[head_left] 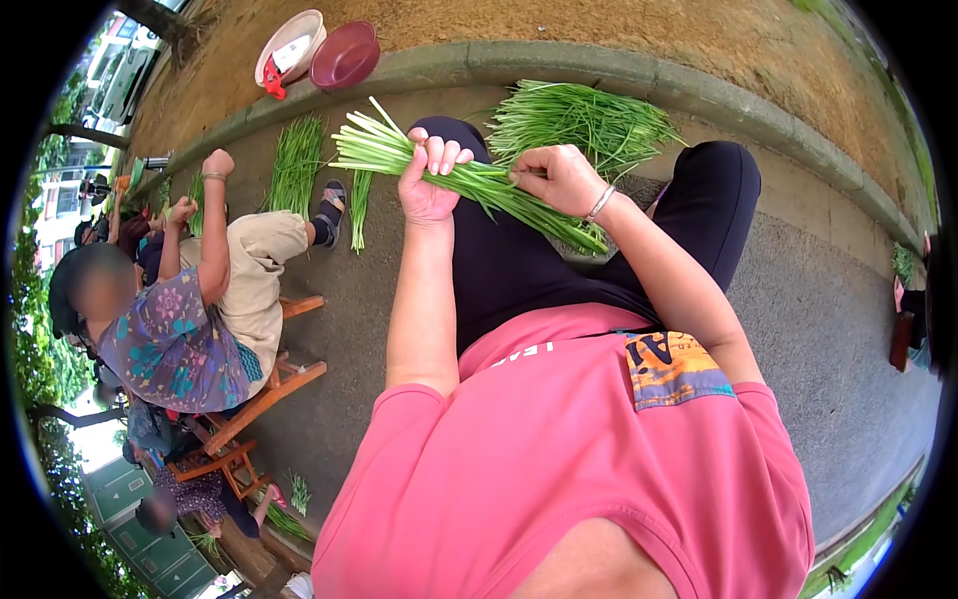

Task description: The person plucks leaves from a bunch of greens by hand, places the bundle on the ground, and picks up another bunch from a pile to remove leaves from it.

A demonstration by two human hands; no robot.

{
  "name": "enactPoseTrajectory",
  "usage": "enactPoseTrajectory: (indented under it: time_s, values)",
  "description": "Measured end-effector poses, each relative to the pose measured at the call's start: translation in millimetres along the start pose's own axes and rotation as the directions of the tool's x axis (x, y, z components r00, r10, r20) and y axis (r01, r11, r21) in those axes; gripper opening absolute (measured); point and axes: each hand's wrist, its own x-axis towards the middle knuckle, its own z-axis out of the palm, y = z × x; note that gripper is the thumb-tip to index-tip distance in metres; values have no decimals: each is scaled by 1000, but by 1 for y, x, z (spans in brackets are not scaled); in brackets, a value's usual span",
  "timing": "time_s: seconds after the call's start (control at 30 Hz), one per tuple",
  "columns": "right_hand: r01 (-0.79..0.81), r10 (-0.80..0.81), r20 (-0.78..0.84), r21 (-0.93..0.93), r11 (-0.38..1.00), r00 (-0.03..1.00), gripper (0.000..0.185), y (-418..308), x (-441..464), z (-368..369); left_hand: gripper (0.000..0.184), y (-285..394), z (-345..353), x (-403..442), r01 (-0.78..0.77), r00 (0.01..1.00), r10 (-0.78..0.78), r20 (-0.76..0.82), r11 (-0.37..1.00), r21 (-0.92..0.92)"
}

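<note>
Left hand (431,182): wrapped round your bunch of green stalks (484,185).
Right hand (561,182): thumb and fingers pinching the same bunch, near your left hand.
Bunch: over your dark trousers (509,270), pale ends pointing left.
Heap of greens (579,125): on the ground ahead of you, near the kerb (469,62).
Red bowl (345,55): beyond the kerb, beside a white bowl (267,50).

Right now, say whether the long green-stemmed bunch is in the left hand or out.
In: the left hand curls around the bunch.
</note>
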Motion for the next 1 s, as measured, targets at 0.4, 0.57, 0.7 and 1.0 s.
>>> enactPoseTrajectory:
  time_s: [0.4,0.57,0.7,1.0]
  values:
    - [-12,21,-41,217,976,999,18,17,2,19,11,1,-3,0,-8,1000,8,-11,999,-36]
    - [-35,52,-69,225,974,996,20,12,0,20,12,1,-6,0,-12,999,10,-45,999,-44]
    - [-51,87,-120,275,960,989,20,7,-2,22,12,1,-5,1,-28,998,25,-64,998,-50]
    - [-134,207,-228,298,945,952,16,18,4,38,9,3,-4,1,-6,994,3,-108,1000,-30]
